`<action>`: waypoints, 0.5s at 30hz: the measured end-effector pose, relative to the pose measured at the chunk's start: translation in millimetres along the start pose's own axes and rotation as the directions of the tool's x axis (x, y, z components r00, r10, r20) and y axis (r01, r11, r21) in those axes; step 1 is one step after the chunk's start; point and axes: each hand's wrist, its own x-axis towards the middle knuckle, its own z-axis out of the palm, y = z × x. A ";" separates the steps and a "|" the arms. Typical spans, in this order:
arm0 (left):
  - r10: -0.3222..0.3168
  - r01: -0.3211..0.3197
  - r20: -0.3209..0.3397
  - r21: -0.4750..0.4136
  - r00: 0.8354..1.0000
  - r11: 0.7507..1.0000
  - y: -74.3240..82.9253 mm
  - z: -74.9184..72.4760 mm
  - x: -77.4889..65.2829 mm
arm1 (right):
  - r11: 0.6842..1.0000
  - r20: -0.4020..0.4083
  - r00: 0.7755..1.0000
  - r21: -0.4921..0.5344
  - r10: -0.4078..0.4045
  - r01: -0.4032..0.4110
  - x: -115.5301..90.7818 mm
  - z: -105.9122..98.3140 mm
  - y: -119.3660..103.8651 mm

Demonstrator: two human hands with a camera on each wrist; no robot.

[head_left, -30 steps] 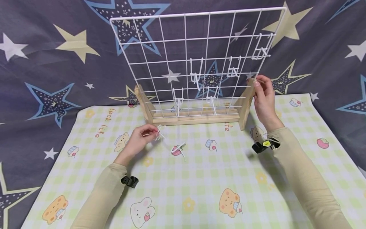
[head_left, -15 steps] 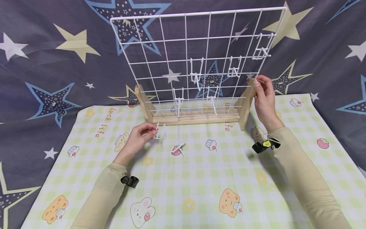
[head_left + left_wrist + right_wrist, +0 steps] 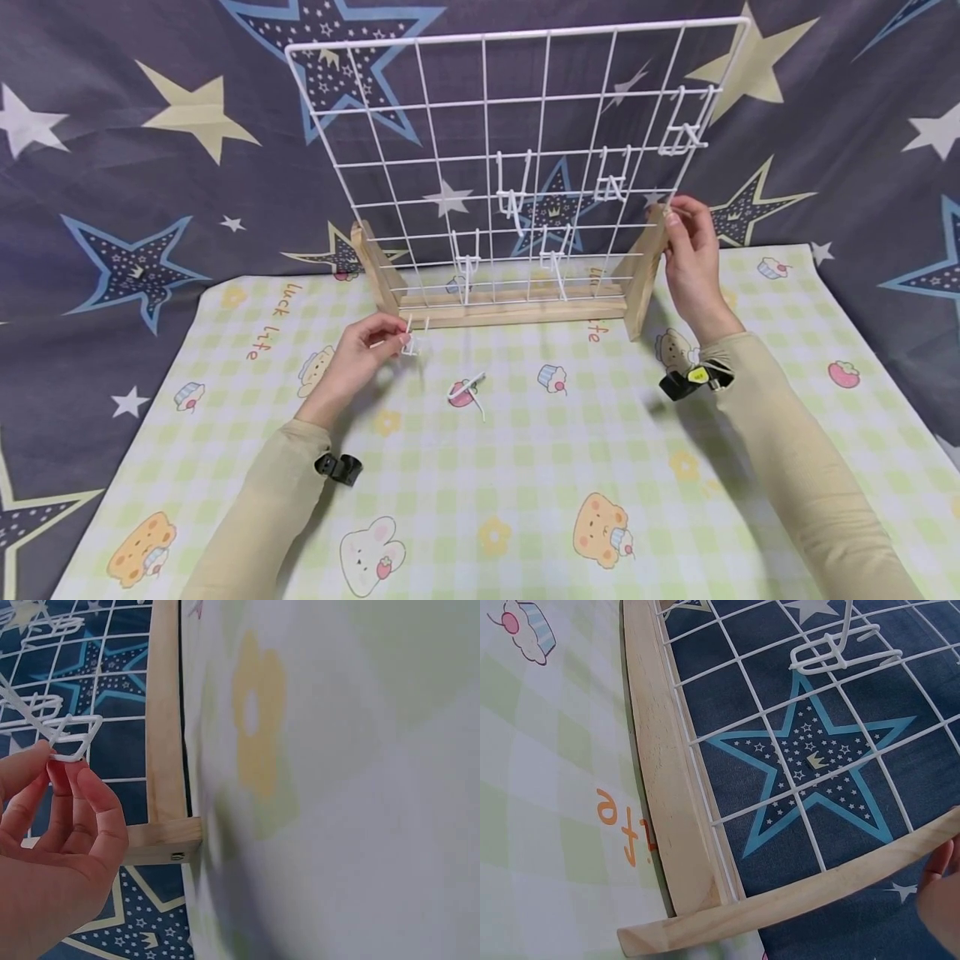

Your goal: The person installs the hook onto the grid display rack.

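Observation:
My left hand (image 3: 358, 357) pinches a small white wire hook (image 3: 413, 345) by its edge, in front of the left end of the wooden stand. The left wrist view shows this hook (image 3: 75, 739) between thumb and fingertips, its prongs pointing away. At the other end, my right hand (image 3: 692, 262) grips the upper tip of the stand's right wooden side piece (image 3: 643, 275). Only part of the right hand (image 3: 941, 896) enters the right wrist view. A white wire grid panel (image 3: 517, 101) stands in the wooden base (image 3: 517, 315), leaning back. Several white hooks hang on it.
Another white hook (image 3: 468, 392) lies on the checked tablecloth (image 3: 495, 483), in front of the stand. Behind the panel hangs a dark cloth (image 3: 247, 192) with printed stars. Both wrists wear black straps.
My left hand has turned the hook so its prongs point up, and has risen slightly toward the stand. The right hand stays on the side piece.

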 end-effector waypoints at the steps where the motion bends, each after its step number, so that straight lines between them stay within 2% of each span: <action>1: 0.005 -0.005 -0.004 0.003 1.000 1.000 0.7 -0.4 1.3 | 1.000 -0.002 1.000 -0.001 0.001 -0.001 -0.1 0.0 -0.1; 5: 0.016 -0.016 -0.028 0.003 0.999 1.000 -9.2 -4.3 9.5 | 1.000 -0.007 1.000 -0.005 0.008 -0.008 0.1 0.1 -0.3; 15: 0.070 -0.071 -0.076 -0.007 0.995 0.997 8.2 -10.8 23.3 | 1.000 0.002 1.000 -0.009 0.005 -0.005 0.5 -0.2 -0.6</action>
